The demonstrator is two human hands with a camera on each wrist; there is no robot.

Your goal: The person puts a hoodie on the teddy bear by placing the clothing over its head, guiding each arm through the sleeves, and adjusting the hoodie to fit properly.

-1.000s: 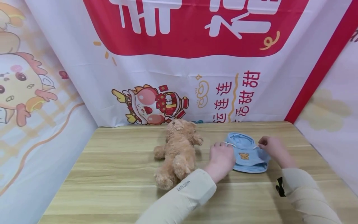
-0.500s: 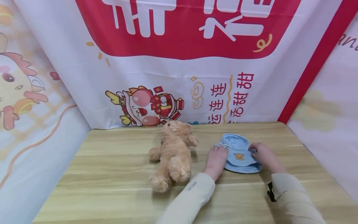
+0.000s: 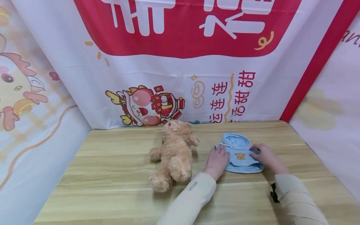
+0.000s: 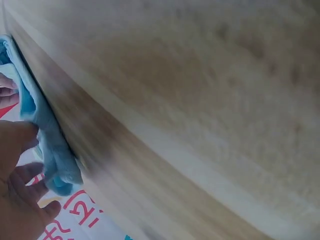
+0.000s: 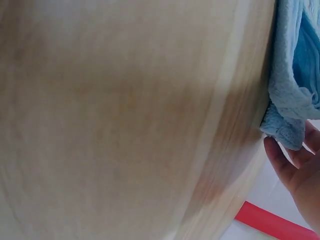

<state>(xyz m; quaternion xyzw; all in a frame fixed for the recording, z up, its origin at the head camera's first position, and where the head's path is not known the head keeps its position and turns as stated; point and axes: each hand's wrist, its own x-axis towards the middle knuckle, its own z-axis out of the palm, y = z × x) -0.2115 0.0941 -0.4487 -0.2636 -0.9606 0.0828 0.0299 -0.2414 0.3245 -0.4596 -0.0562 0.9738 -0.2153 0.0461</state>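
A small light-blue hooded doll top with a bear face on its front lies on the table, its hood toward the back. My left hand rests along its left side, fingers extended at the sleeve. In the left wrist view the fingers and thumb of this hand are spread beside the blue cloth. On the other side, my right hand touches the right sleeve with thumb and fingers apart. The right wrist view shows that hand's thumb against the sleeve end. A white drawstring lies near the left fingertips.
A tan plush bear lies on its back left of the doll top, close to my left forearm. The wood-grain table ends at a printed cloth backdrop, with side cloths at left and right.
Both hands have let go of the drawstring ends by the hood and come down to the sleeves. The doll top lies flatter. The head view has shifted slightly; the bear stays put.
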